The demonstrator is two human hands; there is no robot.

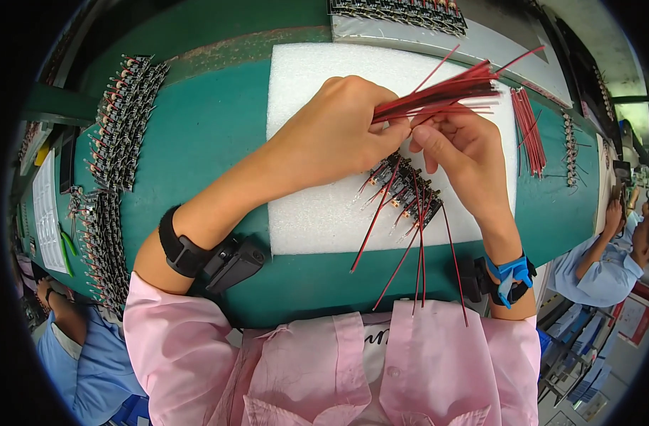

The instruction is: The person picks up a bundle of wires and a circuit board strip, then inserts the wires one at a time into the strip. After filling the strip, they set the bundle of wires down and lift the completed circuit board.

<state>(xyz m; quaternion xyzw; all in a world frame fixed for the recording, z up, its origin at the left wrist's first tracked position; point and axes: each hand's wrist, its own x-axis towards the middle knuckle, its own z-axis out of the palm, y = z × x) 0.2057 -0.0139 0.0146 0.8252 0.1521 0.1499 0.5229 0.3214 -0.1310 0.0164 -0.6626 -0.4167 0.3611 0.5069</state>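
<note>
A bundle of red and black wires (452, 92) is gripped in my left hand (349, 128), its loose ends fanning out to the right. Close beside it, my right hand (466, 145) has thumb and forefinger pinched together at the bundle's lower edge, seemingly on a thin wire. Just below both hands, a row of small black circuit boards (406, 195) lies on the white foam sheet (303, 220). Several red and black wires run from these boards toward my body, some past the foam's near edge. My left fingertips are partly hidden behind the hand.
Long rows of circuit boards (118, 128) stand along the left of the green table (204, 121). Another wire bundle (529, 135) and a short board strip (570, 149) lie on the right. More boards (402, 14) rest at the back. Co-workers in blue sit at either side.
</note>
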